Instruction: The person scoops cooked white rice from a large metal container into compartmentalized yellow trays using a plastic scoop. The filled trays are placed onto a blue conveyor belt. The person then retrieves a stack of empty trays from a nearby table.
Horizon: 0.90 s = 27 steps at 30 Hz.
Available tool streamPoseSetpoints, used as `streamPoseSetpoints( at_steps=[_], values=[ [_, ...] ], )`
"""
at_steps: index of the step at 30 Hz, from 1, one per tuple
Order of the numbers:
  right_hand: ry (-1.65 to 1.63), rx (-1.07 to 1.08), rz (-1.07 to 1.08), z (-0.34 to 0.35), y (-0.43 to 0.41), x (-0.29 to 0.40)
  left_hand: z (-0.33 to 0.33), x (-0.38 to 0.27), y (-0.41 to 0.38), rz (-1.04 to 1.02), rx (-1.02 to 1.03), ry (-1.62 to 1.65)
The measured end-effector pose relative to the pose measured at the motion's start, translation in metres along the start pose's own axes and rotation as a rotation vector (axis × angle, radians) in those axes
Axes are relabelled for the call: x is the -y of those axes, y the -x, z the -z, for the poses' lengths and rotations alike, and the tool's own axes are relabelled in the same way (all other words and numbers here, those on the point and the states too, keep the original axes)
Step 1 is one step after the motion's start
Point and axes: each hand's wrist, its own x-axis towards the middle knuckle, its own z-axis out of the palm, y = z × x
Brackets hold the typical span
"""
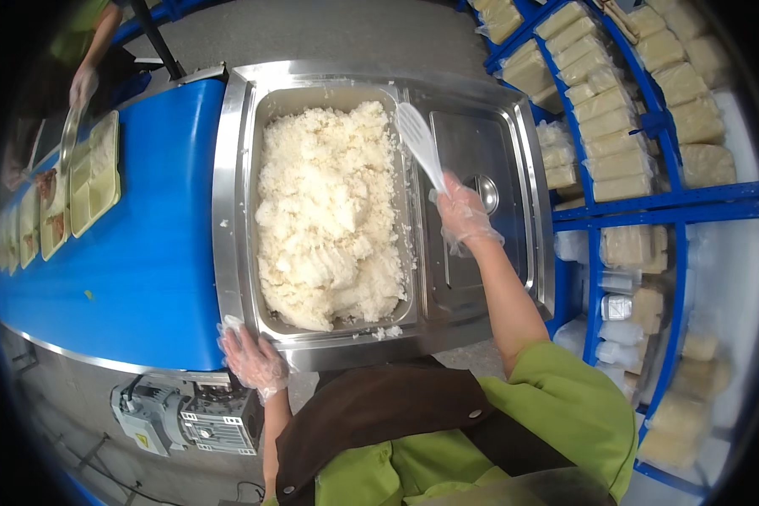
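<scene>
My right hand [460, 210], in a clear disposable glove, grips the handle of a white plastic rice paddle [419, 140]. The paddle's blade hangs over the right rim of a deep steel pan [408, 278] heaped with cooked white rice [329, 215]. Also gloved, my left hand [253, 359] rests at the near left corner of the steel counter [231, 253], fingers spread and holding nothing. Beneath my right hand lies a steel lid [481, 145] with a round recessed handle, covering the neighbouring pan. A few rice clumps [389, 332] have fallen on the pan's near edge.
A blue conveyor belt [164, 253] adjoins the counter on the left, carrying several compartment trays [98, 177]. Another person's gloved hand [83, 85] reaches over them. Below the belt is a gear motor [190, 417]. Blue shelving [670, 215] with wrapped packs stands at right.
</scene>
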Motion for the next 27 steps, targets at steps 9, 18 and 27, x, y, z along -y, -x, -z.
streamPoseSetpoints(
  at_steps=[9,18,27],
  values=[
    [0.09,-0.006,-0.126,-0.048,-0.008,0.001,0.008,0.001,-0.005,-0.006,0.007,0.03],
    [0.026,0.092,-0.079,-0.047,0.083,0.009,0.005,0.001,-0.005,0.038,0.084,-0.009],
    [0.182,0.035,-0.104,-0.033,0.012,-0.024,0.003,0.002,-0.003,0.018,0.083,-0.018]
  ],
)
